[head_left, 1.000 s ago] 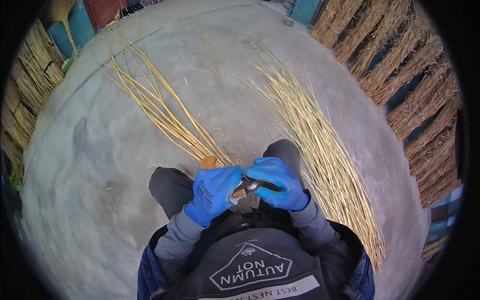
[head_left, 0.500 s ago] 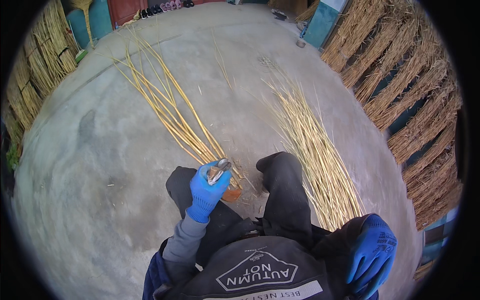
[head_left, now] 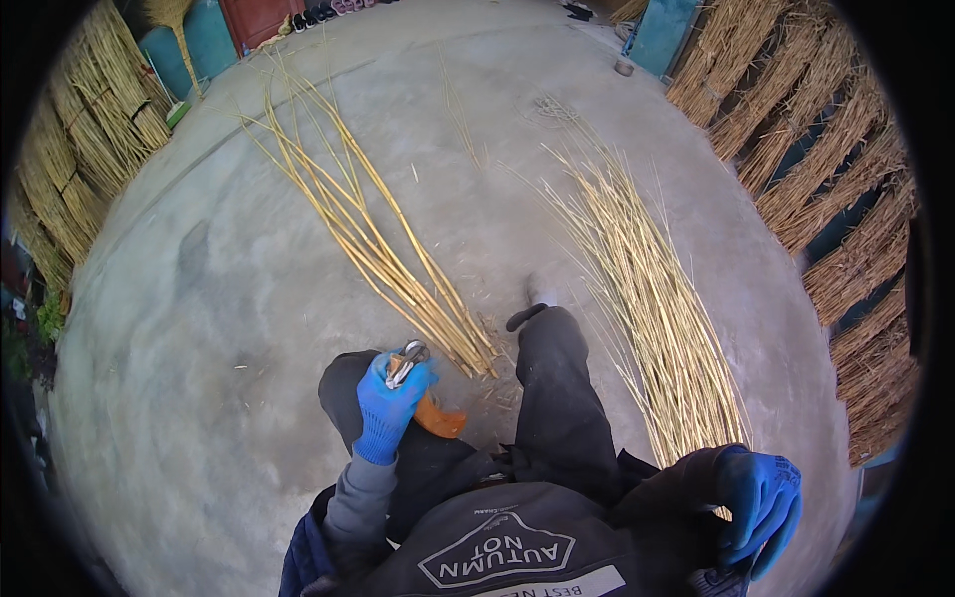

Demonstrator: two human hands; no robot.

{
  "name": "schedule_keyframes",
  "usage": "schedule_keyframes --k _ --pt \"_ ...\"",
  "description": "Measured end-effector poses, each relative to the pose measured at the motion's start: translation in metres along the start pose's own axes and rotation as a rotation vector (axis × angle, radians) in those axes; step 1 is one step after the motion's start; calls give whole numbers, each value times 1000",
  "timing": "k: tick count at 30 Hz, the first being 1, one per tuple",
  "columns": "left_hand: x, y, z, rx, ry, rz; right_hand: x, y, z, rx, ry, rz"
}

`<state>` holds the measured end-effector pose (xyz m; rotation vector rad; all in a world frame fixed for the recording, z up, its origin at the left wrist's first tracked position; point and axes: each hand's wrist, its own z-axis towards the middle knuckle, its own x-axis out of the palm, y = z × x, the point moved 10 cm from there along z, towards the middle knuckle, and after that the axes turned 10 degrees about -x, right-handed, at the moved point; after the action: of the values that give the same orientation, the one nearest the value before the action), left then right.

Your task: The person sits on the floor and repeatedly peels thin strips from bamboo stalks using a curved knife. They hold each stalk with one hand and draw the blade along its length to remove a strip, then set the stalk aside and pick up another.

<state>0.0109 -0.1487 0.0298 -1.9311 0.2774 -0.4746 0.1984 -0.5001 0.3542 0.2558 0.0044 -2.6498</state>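
My left hand, in a blue work glove, is closed round a short metal tool with a brown part; it looks like pruning shears, partly hidden by the fingers. A curved orange-brown piece shows just below that hand, beside my leg; its kind is unclear. Ahead, several long yellow stalks lie on the floor with their thick ends near my feet. My right hand, gloved in blue, hangs at the right with fingers extended and apart. It is near the low end of a large pile of pale stalks.
Bundles of dry stalks lean along the right wall, and more bundles stand at the left. A broom leans by the back wall near a row of shoes. Small chips lie on the concrete floor around my feet.
My left hand with the tool has drawn back from the stalk ends toward my left knee, uncovering them. The right hand has shifted slightly outward. The whole view has shifted a little.
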Motion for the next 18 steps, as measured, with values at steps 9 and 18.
schedule_keyframes --k 9,18 --pt "31 -20 44 -21 36 412 -119 -156 -83 423 -55 226" --pt "14 -39 141 -228 183 650 -436 -353 -521 1690 -230 -1008"
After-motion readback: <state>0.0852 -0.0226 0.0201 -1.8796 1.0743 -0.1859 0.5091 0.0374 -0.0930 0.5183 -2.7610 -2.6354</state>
